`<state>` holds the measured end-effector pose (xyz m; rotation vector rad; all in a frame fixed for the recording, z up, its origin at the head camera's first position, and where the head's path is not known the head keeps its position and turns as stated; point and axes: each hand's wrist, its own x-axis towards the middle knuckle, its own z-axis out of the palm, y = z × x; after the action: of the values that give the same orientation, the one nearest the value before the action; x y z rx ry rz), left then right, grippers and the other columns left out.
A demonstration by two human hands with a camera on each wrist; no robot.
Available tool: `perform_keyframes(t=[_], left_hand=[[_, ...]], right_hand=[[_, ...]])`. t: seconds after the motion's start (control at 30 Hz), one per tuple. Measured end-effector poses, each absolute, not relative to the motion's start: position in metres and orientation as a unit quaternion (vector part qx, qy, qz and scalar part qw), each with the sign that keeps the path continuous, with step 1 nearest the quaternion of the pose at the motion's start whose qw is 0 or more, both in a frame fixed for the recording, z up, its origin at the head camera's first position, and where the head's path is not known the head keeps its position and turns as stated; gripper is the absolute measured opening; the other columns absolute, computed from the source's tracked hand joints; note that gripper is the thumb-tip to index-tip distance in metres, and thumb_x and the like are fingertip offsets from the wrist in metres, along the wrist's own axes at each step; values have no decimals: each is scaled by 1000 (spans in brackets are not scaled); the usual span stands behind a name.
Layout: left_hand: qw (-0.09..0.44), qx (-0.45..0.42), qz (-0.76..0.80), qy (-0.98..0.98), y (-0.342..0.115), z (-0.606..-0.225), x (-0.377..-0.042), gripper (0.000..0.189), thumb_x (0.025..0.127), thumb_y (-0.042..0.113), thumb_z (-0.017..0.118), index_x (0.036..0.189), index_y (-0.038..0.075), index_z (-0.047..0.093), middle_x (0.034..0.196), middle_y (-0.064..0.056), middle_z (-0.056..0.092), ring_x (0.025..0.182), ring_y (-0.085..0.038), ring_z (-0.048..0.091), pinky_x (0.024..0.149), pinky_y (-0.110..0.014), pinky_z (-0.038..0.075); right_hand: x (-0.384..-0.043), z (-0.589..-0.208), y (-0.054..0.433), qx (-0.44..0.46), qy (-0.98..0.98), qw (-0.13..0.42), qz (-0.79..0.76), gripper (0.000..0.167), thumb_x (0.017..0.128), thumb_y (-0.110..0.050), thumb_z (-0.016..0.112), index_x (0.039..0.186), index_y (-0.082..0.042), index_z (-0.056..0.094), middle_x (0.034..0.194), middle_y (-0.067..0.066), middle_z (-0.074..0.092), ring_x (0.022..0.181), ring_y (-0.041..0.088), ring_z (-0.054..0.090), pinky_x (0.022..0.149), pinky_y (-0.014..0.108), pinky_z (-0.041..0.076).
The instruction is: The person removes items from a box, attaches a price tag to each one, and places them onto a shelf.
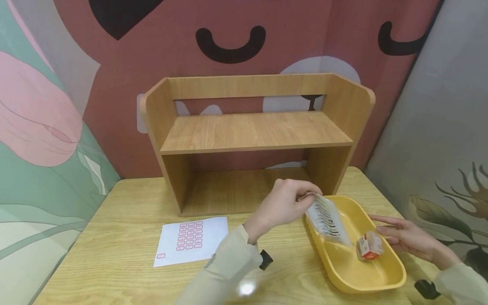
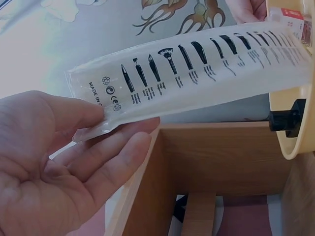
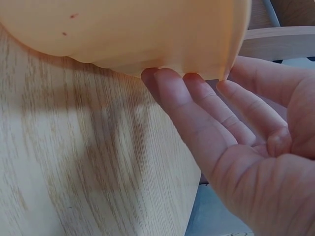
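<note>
In the head view, my left hand (image 1: 284,202) pinches the upper end of a flat, clear plastic pouch (image 1: 327,221) printed with a row of dark brush pictures. The pouch slants down into a yellow tray (image 1: 348,271). The left wrist view shows the thumb on the near end of the printed pouch (image 2: 197,73), fingers beneath it. A small clear package with a red-and-white label (image 1: 370,246) lies inside the tray. My right hand (image 1: 413,240) is at the tray's right side. Up close, the right fingertips touch the tray's wall (image 3: 123,39), fingers extended.
A two-level wooden shelf (image 1: 255,131) stands at the table's back, behind the tray. White paper with red printed boxes (image 1: 213,237) lies left of my left forearm. A grey wall (image 1: 431,140) rises along the table's right side.
</note>
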<state>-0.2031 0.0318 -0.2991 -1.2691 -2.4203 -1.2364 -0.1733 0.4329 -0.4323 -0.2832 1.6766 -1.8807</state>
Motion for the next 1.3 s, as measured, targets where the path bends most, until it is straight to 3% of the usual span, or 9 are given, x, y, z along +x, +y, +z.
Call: perform_keyframes(t=[0.3,0.5,0.6,0.87,1.1,1.3], left_hand=[[102,-394,-470,-783,13,-293,-207,15,92,5,61,100,9,74,98,-2,72,65,3,56,50,-12,46],[120,-382,-513,-760,-3,-294,-210,13,91,4,64,97,7,74,96,-6,72,63,1,57,45,-16,43],[127,-367,-539,-747,-12,-296,-209,13,90,3,64,96,6,75,91,-7,73,61,-1,58,45,-19,47],[116,-310,-609,-721,-43,-299,-207,16,89,-2,62,99,2,73,95,-12,72,73,-14,68,56,-32,57],[95,-275,-635,-716,-68,-309,-208,15,90,-3,62,101,-1,72,99,-15,71,80,-22,70,60,-32,57],[45,-236,-662,-710,-83,-324,-206,16,90,-3,60,102,-2,71,98,-18,71,81,-24,70,64,-35,58]], right_hand=[[-175,-433,431,-97,640,297,-702,50,105,-6,30,127,-43,57,122,-5,63,109,24,62,89,42,51],[-176,-433,431,-91,657,294,-688,49,105,-8,31,126,-45,56,122,-6,63,109,23,62,88,43,51],[-176,-432,432,-93,663,290,-684,48,105,-8,31,126,-45,56,122,-6,63,109,23,63,88,42,52],[-176,-432,432,-105,648,296,-694,51,105,-6,29,127,-43,55,123,-6,63,110,21,62,89,40,51],[-175,-433,434,-104,650,296,-692,51,105,-6,29,127,-44,56,123,-8,62,110,19,62,90,39,51],[-175,-433,434,-101,651,299,-691,51,105,-7,30,127,-45,56,123,-9,62,111,18,61,90,38,51]])
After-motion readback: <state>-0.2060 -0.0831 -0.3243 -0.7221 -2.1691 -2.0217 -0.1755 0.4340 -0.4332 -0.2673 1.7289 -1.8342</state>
